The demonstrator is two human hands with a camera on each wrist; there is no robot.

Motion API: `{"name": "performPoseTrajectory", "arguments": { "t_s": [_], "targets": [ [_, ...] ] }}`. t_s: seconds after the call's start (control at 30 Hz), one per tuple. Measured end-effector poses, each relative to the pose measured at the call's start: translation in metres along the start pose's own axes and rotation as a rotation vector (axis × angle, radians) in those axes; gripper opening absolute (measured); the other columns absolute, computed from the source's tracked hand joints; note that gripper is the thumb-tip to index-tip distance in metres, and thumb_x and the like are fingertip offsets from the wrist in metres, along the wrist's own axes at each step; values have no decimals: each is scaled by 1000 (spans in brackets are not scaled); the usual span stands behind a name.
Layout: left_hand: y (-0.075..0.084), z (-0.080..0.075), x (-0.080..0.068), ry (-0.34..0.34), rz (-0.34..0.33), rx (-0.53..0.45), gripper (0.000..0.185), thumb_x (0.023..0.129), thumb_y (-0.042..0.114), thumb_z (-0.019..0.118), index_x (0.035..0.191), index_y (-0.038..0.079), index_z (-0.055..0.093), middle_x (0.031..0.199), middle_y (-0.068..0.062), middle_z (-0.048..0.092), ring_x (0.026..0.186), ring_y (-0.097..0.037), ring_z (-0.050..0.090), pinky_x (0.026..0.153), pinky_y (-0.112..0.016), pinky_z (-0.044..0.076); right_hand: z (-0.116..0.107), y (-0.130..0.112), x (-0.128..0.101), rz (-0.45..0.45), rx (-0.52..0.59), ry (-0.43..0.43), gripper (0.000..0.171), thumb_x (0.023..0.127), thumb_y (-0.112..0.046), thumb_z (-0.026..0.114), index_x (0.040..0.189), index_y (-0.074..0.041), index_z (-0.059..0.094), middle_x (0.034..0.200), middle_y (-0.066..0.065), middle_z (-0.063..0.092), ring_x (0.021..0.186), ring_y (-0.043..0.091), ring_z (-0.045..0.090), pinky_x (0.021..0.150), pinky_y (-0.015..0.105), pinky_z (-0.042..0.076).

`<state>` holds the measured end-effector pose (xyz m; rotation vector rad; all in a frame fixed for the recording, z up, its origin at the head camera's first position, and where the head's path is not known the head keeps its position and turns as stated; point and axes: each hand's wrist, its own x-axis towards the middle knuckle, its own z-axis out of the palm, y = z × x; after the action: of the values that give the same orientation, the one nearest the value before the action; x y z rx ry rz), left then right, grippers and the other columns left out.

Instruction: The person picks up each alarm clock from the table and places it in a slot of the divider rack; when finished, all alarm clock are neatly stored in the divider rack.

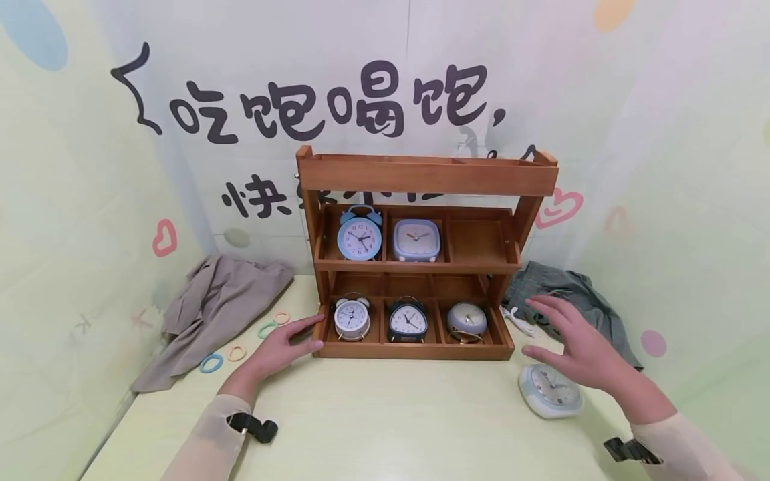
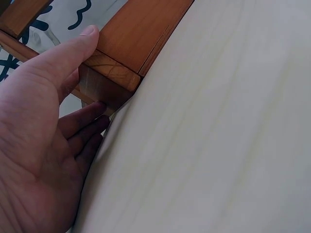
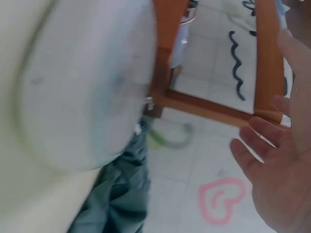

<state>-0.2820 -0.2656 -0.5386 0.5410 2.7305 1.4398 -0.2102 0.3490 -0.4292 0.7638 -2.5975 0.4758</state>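
A brown wooden two-tier shelf [image 1: 415, 351] stands upright against the backdrop. My left hand [image 1: 283, 347] is at its lower left corner, with thumb and fingertips against the wood [image 2: 116, 73]. Above the right side of the table hovers my right hand [image 1: 580, 347], fingers spread and holding nothing. Below it a white rounded alarm clock [image 1: 550, 391] lies face up; in the right wrist view this clock [image 3: 87, 87] is large and blurred. On the upper tier are a blue twin-bell clock [image 1: 359, 237] and a lavender square clock [image 1: 416, 240].
Below are a white twin-bell clock [image 1: 351, 319], a dark triangular clock [image 1: 408, 322] and a grey-blue round clock [image 1: 466, 321]. Grey-brown cloth [image 1: 222, 314] and several coloured rings [image 1: 237, 353] lie left; dark green cloth [image 1: 571, 287] and a white cord [image 1: 519, 322] lie right.
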Motion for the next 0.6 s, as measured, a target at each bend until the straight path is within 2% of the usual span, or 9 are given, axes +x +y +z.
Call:
{"name": "performPoseTrajectory", "arguments": {
  "t_s": [0.17,0.37,0.47,0.6],
  "targets": [
    [0,0,1,3,0,-5,67,101,45,83,162,26,62,166,-7,57,158,-42,45,129,-67,33,9,12,-21,64,67,-158,84,94,-43,92,163,-14,54,160,14,51,139,39,57,99,66,57],
    [1,1,1,-6,-11,-28,66,102,41,84,162,26,62,166,-8,57,159,-41,44,130,-66,31,16,20,-39,112,94,-284,91,89,-54,93,161,-12,56,158,17,54,137,44,59,96,60,60],
    [2,1,1,-5,-15,-30,66,101,41,84,162,25,62,166,-7,57,159,-41,44,130,-65,31,19,22,-46,123,110,-313,96,85,-57,95,160,-10,58,155,18,58,134,41,62,97,53,61],
    [2,1,1,-7,-12,-37,67,101,41,85,162,24,62,166,-7,57,159,-40,43,131,-65,31,23,24,-55,106,114,-288,103,77,-63,97,158,-11,61,151,10,62,130,26,62,100,35,57]
  ]
}}
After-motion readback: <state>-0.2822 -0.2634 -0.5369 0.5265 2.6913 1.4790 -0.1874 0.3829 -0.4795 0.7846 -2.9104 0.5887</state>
